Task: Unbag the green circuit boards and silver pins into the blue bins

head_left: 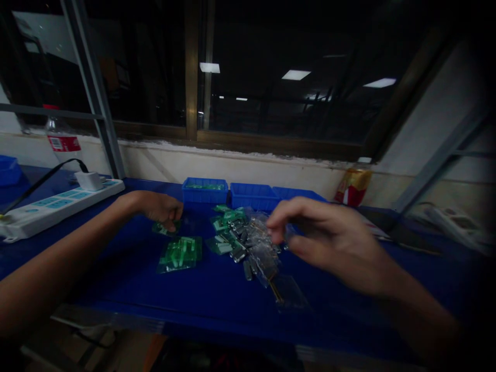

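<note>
Packets (265, 254) lay heaped; left hand (158, 205), at nine o'clock, touched green packet (158, 228); right hand (336, 242) hung half-curled at three; neither grip was determinable.

Left hand (160, 207) is left of centre, fingers bent down onto a small green packet (158, 228); can't tell if it's gripped. More green packets (180, 253) sit just below that. Right hand (333, 237) is kinda blurry, thumb and index apart, by a messy pile of clear bags and metal bits (242, 237) mid-frame. Blue desk (201, 299), white power strip (58, 204) far left, blue bins (253, 196) behind the pile.
</note>
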`<state>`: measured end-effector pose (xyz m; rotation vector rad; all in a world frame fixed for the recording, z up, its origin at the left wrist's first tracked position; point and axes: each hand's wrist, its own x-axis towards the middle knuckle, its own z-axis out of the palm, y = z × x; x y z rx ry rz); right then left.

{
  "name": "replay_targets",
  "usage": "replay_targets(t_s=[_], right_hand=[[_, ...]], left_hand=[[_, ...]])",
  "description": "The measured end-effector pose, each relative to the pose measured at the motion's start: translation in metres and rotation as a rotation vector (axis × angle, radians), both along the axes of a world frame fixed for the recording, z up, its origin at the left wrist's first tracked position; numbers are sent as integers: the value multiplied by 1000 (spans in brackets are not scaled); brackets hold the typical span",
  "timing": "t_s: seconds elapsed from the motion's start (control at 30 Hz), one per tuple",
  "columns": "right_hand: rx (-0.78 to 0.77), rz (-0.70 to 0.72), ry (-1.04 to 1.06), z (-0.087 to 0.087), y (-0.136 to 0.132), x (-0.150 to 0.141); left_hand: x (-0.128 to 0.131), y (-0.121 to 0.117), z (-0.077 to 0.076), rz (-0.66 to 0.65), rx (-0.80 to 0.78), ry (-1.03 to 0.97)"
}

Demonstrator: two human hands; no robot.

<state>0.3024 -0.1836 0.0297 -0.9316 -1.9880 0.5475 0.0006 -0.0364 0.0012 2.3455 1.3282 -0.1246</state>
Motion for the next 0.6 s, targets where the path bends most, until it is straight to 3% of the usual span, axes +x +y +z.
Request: replay_targets(t_s=[0.13,0.27,0.43,0.6], right_hand=[[-82,117,-267,-27,35,-20],[-75,138,-362,-43,46,-27],[-25,106,-365,-39,43,-29],[-59,17,-213,-48,55,-32]], left_hand=[[-1,8,-6,51,-51,-59],[2,5,-5,14,2,-108],[18,-3,2,-41,177,-292],[66,-33,5,-106,511,-643]])
